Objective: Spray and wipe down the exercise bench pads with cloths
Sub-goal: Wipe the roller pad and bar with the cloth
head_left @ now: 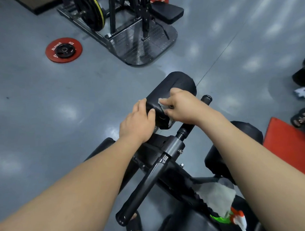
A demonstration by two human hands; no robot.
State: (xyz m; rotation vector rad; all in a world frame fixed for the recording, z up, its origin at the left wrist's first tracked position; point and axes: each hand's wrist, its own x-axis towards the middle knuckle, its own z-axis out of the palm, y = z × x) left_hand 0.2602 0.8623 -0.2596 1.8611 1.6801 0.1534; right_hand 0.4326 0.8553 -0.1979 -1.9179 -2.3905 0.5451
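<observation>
A black roller pad (177,82) of the exercise bench sits at the middle of the view, on a dark metal frame (169,149). My left hand (137,122) grips the pad's near left end, thumb over the end face. My right hand (180,107) presses a small white cloth (163,106) against the pad's near end, fingers curled over the cloth. A second grey cloth (215,198) lies on the bench at the lower right. Beside it stands a spray bottle (237,218) with a white and orange head and a green body.
A black handle bar (141,189) points toward me. A red weight plate (63,50) lies on the grey floor at left. A rack with plates (120,26) stands behind. A red mat (289,144) and another person's sandalled foot (302,117) are at right.
</observation>
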